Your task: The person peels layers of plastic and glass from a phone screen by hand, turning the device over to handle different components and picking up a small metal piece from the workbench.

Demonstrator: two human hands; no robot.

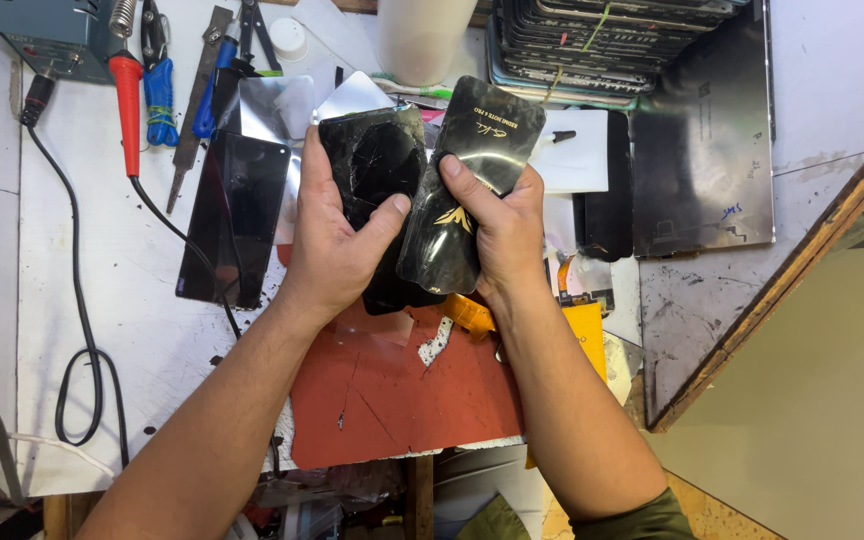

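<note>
My left hand (337,235) grips a black phone screen panel (377,165) with a cracked, glossy face, thumb pressed across its lower part. My right hand (502,225) holds a black sleeve-like pack with a gold emblem (467,160), thumb on its front. The two pieces overlap side by side above a red work mat (392,390). An orange flex strip (467,315) hangs just below my hands.
Another dark phone panel (234,215) lies left of my hands. A red-handled soldering iron (127,95), its black cable (82,330), pliers and a file sit at the back left. A stack of screens (592,45) and a large dark plate (702,150) stand at the right. The bench edge (782,290) runs diagonally.
</note>
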